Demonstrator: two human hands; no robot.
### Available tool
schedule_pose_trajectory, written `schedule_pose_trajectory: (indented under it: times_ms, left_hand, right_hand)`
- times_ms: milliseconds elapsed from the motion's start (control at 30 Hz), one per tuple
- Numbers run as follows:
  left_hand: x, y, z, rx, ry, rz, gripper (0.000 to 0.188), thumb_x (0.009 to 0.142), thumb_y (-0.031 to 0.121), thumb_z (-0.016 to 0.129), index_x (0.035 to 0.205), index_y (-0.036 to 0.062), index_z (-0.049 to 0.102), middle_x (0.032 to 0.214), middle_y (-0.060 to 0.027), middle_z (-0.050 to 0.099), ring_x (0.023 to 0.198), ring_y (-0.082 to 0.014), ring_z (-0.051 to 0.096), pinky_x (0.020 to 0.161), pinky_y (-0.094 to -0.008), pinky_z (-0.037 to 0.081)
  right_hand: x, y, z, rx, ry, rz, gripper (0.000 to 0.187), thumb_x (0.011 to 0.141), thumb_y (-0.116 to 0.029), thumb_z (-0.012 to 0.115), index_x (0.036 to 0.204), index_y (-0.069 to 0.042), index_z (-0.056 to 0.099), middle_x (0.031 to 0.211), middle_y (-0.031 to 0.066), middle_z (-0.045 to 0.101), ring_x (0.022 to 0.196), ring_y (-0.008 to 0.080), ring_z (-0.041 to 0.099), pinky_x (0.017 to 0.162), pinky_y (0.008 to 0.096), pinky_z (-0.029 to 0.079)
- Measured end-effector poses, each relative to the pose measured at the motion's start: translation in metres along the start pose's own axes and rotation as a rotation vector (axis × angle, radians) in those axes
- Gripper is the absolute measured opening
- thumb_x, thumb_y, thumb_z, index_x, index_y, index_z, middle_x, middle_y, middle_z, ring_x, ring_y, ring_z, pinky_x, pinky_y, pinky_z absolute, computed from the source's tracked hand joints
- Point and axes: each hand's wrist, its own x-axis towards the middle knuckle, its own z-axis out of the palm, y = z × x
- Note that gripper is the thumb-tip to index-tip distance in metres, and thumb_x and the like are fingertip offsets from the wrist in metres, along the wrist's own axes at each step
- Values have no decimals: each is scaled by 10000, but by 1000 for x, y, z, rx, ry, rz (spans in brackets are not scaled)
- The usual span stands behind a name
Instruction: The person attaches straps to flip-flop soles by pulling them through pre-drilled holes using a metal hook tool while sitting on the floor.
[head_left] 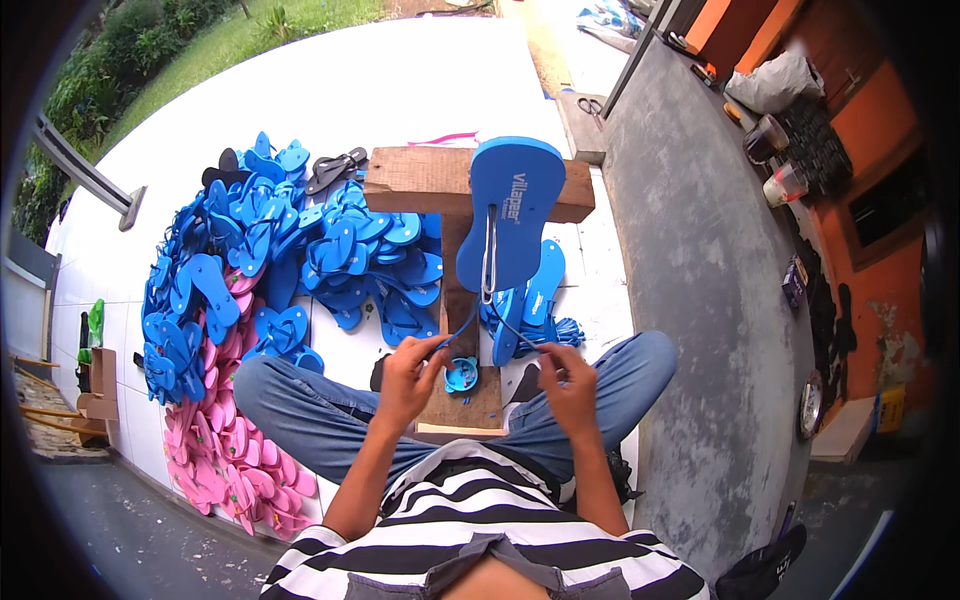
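In the head view the person sits cross-legged on a white tiled floor (420,80) in blue jeans, and a T-shaped wooden jig (455,185) lies between the knees and runs away from the body. A blue sandal sole (515,205) rests on the jig's crossbar with its toe end pointing to the person, so it lies within reach of both hands, and a metal hook (488,262) passes through it near the toe hole. Both hands work on a blue rubber strap (500,325), whose two arms come down from the sole in a V form. The left hand (412,372) is closed in a narrow pinch on the left arm of the strap, and the right hand (566,378) pinches the right arm in the same way; it seems they hold the two ends apart so the strap stays stretched from the sole. On the jig, just between the hands, lies a small blue round piece (461,375), but I cannot tell what it is. At the person's left there is a big pile of blue sandals (270,250), and nearer to the lower edge a pile of pink sandals (225,450). More blue straps (555,325) lie beside the right knee. A grey concrete ledge (700,300) runs at the right side.
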Motion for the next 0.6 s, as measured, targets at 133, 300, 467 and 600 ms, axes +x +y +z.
schedule_pose_trajectory:
  times_ms: [133,300,467,600]
  left_hand:
    - [8,19,-43,51,158,116,166,777,-6,756,940,19,743,774,-58,699,719,-140,571,593,-245,419]
    - [35,60,-40,-353,144,400,156,723,41,807,831,50,694,858,-42,696,920,-188,568,786,-324,444]
    - [45,75,-2,-626,-273,153,109,834,97,749,807,34,664,783,-42,677,784,-139,619,719,-274,491]
    - [42,74,5,-887,-353,-70,151,893,129,717,832,14,641,761,-25,655,653,-88,621,614,-226,498]
  right_hand:
    - [8,-4,-42,212,103,122,216,866,-137,727,1034,-9,679,838,84,667,675,144,637,630,265,513]
    - [21,-56,-33,-51,-123,-200,259,890,-191,715,1065,-4,679,953,92,655,806,171,642,717,290,511]
    - [30,-109,-2,237,-265,-405,323,970,-269,596,1133,1,667,1118,116,613,987,204,612,858,320,483]
    - [39,-99,6,532,-448,-288,324,966,-282,598,1152,-26,671,1150,118,607,1056,240,596,928,348,462]
